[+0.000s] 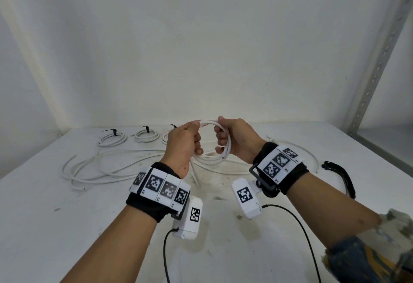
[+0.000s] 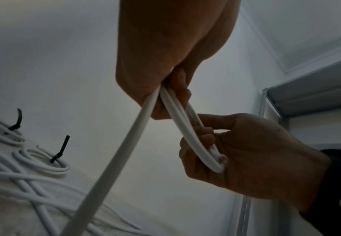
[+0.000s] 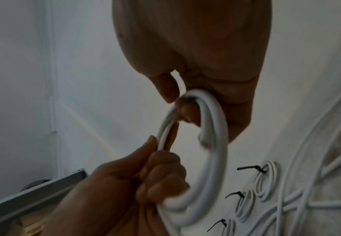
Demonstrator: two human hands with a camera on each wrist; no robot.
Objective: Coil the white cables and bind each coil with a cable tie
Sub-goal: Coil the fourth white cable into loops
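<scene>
Above the table, both hands hold one small coil of white cable [image 1: 218,158]. My left hand [image 1: 190,139] pinches the coil's left side, thumb on top. My right hand [image 1: 228,139] has its fingers curled through the loops on the right. In the left wrist view the coil [image 2: 185,127] runs from the left hand [image 2: 165,89] into the right hand [image 2: 216,151], and a loose tail [image 2: 125,151] hangs down towards the table. The right wrist view shows the coil [image 3: 214,143] as a ring of several turns between the two hands.
Three bound coils with black ties [image 1: 111,138] [image 1: 146,136] lie in a row at the back of the white table [image 1: 67,227]; my left hand partly hides the third. Loose white cables [image 1: 107,166] sprawl across the middle. Black cable ties [image 1: 344,175] lie at the right, near a metal shelf post [image 1: 375,70].
</scene>
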